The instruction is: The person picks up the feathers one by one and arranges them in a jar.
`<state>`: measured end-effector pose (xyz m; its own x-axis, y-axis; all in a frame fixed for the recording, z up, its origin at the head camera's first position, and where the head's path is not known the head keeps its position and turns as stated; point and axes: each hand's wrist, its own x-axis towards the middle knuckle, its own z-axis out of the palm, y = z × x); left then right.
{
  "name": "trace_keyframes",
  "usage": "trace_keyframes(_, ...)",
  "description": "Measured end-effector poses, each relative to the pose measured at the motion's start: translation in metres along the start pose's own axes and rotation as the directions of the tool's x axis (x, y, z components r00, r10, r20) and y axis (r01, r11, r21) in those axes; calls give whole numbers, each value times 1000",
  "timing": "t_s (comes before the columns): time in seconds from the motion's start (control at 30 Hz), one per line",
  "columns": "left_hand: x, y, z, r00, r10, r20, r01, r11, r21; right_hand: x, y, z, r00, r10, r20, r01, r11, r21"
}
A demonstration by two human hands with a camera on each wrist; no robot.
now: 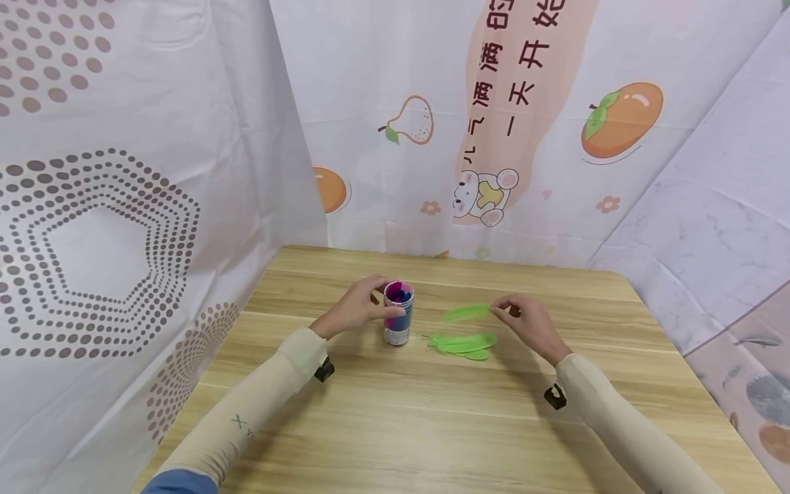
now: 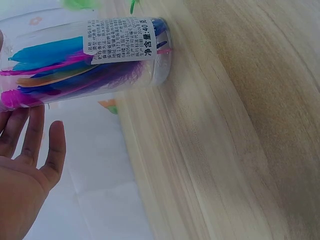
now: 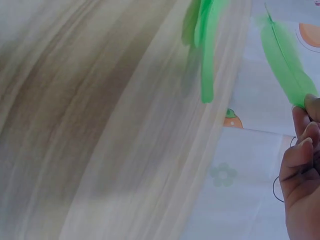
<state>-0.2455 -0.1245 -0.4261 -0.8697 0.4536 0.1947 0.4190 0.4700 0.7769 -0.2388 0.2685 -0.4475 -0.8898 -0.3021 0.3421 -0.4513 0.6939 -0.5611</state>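
A clear plastic jar [image 1: 398, 329] stands upright on the table, with pink, blue and purple feathers [image 2: 50, 55] inside and a white printed label [image 2: 122, 42] on its side. My left hand [image 1: 360, 305] holds the jar near its top, thumb across the front and fingers behind; the lower fingers [image 2: 56, 145] stretch out loosely beneath it in the left wrist view. Between thumb and fingertip, my right hand [image 1: 524, 321] pinches the tip of a light green feather [image 3: 286, 62], which is raised over the table. A small bunch of green feathers [image 1: 464, 344] lies right of the jar.
The wood-grain table [image 1: 395, 425] has its far edge against a white printed curtain [image 1: 370, 206]. More hanging cloth [image 1: 123, 247] borders the left side, and patterned cloth [image 1: 747, 357] the right. Both wrists carry a small black device [image 1: 555, 396].
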Motion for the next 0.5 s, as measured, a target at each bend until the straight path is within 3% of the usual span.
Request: trace_keyframes(0.5,-1,6,0,1000,-17,-5,17,1000,3,4,-5,-7,998,-36,-42,36,999,2)
